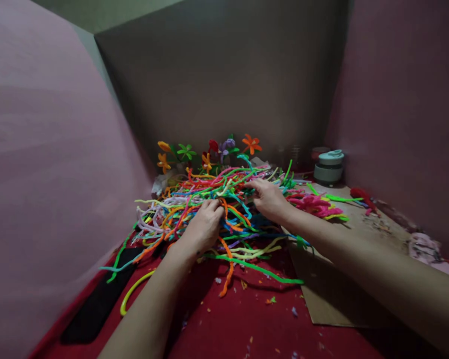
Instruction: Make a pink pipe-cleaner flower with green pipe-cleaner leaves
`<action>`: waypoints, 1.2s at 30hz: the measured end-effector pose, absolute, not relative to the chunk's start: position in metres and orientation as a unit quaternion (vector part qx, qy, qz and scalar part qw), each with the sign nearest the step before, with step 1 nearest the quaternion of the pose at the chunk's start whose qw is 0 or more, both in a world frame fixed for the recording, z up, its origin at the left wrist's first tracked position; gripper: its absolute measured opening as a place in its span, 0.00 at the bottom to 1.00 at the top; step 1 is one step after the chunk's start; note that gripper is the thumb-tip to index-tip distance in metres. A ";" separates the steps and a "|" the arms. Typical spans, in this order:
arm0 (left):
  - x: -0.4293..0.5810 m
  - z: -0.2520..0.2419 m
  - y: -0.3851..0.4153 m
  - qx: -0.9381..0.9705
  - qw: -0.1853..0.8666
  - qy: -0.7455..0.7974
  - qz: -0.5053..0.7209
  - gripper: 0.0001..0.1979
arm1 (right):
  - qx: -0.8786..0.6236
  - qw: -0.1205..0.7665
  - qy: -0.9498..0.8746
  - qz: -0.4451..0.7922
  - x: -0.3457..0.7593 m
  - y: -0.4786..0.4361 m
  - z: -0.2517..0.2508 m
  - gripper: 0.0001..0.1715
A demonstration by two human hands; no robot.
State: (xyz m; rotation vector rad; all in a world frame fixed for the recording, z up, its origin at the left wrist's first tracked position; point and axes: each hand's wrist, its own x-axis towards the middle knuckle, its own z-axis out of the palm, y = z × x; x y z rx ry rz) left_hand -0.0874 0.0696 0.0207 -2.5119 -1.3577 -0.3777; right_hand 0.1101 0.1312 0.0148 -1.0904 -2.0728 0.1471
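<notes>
A large tangled heap of fuzzy pipe cleaners [194, 189] in many colours lies on the red cloth in front of me. My left hand [206, 222] is at the front of this heap, its fingers closed around some pipe cleaners, with orange and pale yellow ones by the fingertips. Farther back and to the right, my right hand [267, 197] reaches into the pile, thumb and index finger drawn together among red and green strands. What exactly lies between those fingertips is too small to make out. An orange pipe cleaner [230, 262] hangs forward below my left hand.
Several pipe-cleaner flowers [251, 143] stand behind the heap by the wall. Right of it are a brown cardboard sheet [336, 294], pink pipe cleaners [314, 205] and a lidded pale-green container [329, 168]. A black strip [97, 299] lies left. Fuzz scraps dot the red cloth [217, 334].
</notes>
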 end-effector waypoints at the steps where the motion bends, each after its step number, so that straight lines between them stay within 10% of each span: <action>1: -0.087 0.022 0.068 -0.863 0.130 -0.473 -0.123 0.10 | -0.424 0.363 -0.828 0.052 0.109 0.132 0.014 0.24; 13: -0.086 0.026 0.068 -0.758 0.165 -0.525 -0.350 0.14 | -0.354 0.164 -0.921 -0.014 0.110 0.102 -0.012 0.24; 21: -0.087 0.017 0.074 -0.752 0.232 -0.562 -0.254 0.32 | -0.331 0.094 -0.938 -0.046 0.109 0.092 -0.008 0.21; 30: -0.091 -0.007 0.087 -0.801 0.202 -0.554 -0.098 0.23 | -0.459 0.473 -0.750 -0.052 0.119 0.113 0.052 0.16; 36: -0.092 -0.006 0.084 -0.814 0.198 -0.541 -0.080 0.25 | -0.457 0.333 -0.824 -0.030 0.085 0.169 0.047 0.28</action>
